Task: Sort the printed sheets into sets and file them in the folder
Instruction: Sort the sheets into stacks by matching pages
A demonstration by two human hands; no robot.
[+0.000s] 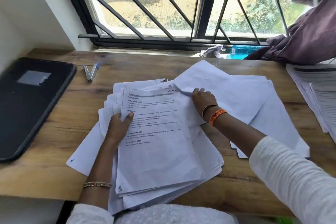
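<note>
A loose stack of printed sheets (160,151) lies in the middle of the wooden desk (54,151), its top page showing headed text. My left hand (119,125) grips the stack's left edge, thumb on the top page. My right hand (203,97) pinches the top right corner of that page, which is lifted and curled. More blank-side-up sheets (245,100) spread out to the right under my right arm. A black folder (27,103) lies closed at the desk's left edge.
A stapler and a blue-capped pen (91,72) lie beside the folder. Another tall pile of paper (316,96) sits at the right edge. On the window sill are a crumpled cloth (212,51), a blue bottle (243,51) and a purple curtain (309,38).
</note>
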